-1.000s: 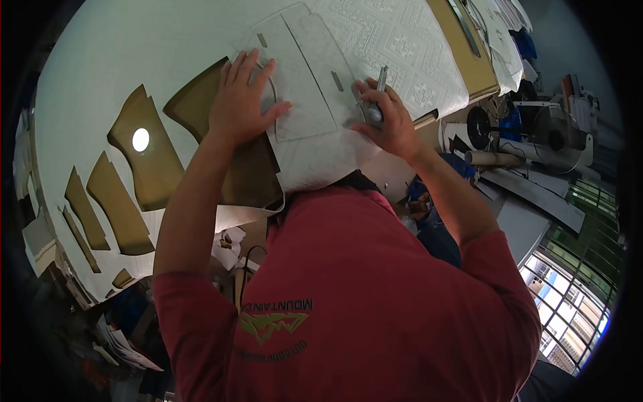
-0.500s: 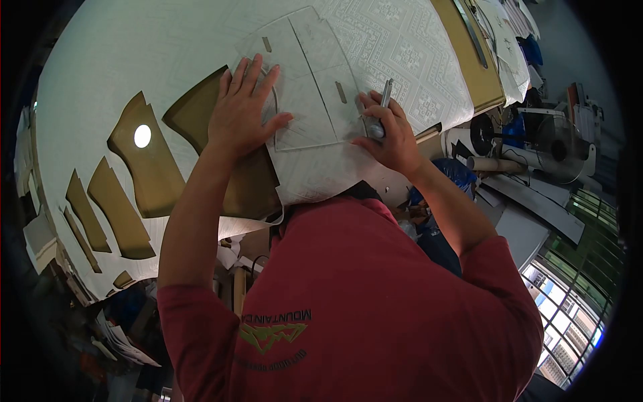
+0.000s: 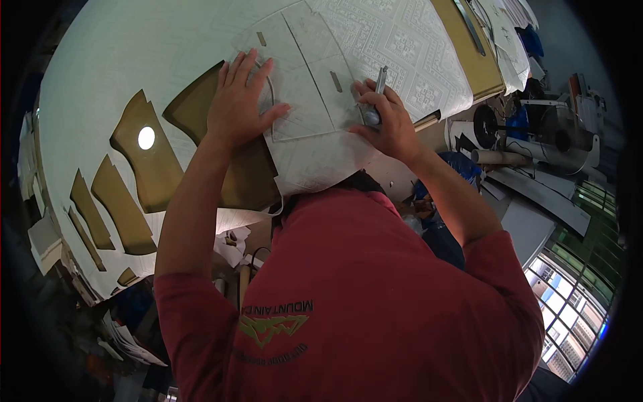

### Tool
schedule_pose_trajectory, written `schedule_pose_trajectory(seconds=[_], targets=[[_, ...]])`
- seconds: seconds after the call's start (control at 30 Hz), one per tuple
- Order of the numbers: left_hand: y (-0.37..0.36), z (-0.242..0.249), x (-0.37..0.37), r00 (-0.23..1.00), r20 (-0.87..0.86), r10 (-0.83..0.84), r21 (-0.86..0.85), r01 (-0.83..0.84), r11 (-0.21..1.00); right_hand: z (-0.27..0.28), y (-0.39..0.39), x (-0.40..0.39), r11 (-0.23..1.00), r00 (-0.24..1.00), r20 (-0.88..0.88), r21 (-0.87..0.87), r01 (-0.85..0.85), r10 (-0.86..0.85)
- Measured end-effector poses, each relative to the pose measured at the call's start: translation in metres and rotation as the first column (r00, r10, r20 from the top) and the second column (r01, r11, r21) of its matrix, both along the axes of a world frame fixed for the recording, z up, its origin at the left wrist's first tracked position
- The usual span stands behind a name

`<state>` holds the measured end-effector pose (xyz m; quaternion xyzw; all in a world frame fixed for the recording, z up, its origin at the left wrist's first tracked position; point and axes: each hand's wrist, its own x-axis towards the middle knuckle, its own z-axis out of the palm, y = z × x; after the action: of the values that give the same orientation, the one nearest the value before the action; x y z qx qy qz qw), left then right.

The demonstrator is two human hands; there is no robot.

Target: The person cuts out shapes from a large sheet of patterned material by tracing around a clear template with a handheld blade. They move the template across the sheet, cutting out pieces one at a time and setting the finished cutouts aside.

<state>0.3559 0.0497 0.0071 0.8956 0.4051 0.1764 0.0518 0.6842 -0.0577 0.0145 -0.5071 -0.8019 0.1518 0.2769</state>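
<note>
Well, a clear, curved-edged plastic template [image 3: 305, 74] lies on white patterned sheeting [image 3: 415, 47]. At its left edge, the left hand [image 3: 240, 104] rests flat, fingers spread; at its right edge, the right hand [image 3: 387, 120] curls loosely around a slim silver metal tool [image 3: 380, 82].

The template [image 3: 295, 87] lies on the cloth [image 3: 167, 53] over the bench [image 3: 483, 75], cut-outs [image 3: 157, 174] to its left, the ruler [image 3: 471, 30] far right; the fan [image 3: 485, 126] sits right of the bench.
</note>
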Motion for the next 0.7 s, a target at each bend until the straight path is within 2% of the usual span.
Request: schedule_pose_trajectory(seconds=[0.23,0.4,0.7], targets=[[0.0007,-0.0005,-0.0011,1.000,-0.007,-0.009,-0.010,0.009,1.000,0.0069,0.0020,-0.0054,0.999,1.000,-0.007,0.052,-0.017,0.017],[-0.0002,0.0000,-0.0021,1.000,-0.013,-0.022,-0.016,0.022,1.000,0.0045,0.0048,0.0003,0.987,0.987,-0.028,0.026,-0.160,0.160],[0.0006,-0.0010,-0.0026,1.000,-0.004,-0.029,0.003,0.029,1.000,0.0033,0.0026,0.0013,0.987,0.984,-0.070,0.039,-0.159,0.161]])
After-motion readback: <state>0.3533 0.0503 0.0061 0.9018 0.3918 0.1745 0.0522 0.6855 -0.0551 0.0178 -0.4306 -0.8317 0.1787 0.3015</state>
